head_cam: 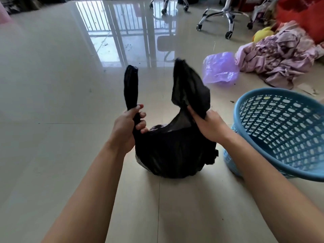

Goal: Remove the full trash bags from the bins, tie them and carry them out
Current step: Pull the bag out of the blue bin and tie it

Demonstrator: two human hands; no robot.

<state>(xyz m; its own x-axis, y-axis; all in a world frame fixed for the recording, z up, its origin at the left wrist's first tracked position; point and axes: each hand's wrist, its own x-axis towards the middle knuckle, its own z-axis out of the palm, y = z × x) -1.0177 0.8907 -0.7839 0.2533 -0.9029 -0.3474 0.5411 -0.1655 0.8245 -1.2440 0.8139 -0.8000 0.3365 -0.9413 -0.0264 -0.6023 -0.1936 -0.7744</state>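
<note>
Glossy pale floor tiles (61, 85) fill most of the view and mirror a barred window or door at the far side of the room. On the tiles, near the middle, sits a full black trash bag (175, 155), its rounded body resting on the floor. Two long flaps of its mouth are pulled upward and apart. The left hand (128, 127) has its fingers curled round the base of the left flap (130, 85), which is gathered into a narrow strip that stands upright above the fist. The right hand (208, 125) pinches the base of the right flap (189, 86) between thumb and fingers; that flap is wider and looser and stands up with a slight lean. Between the two hands the bag's mouth sags open. Just beside the bag on the right lies a blue perforated plastic bin (284, 134), tipped so its open mouth faces the camera. Farther back on the right lie a crumpled purple plastic bag (220, 69) and a heap of mauve cloth (277, 57). Wheeled chair bases (226, 16) stand beyond them.
</note>
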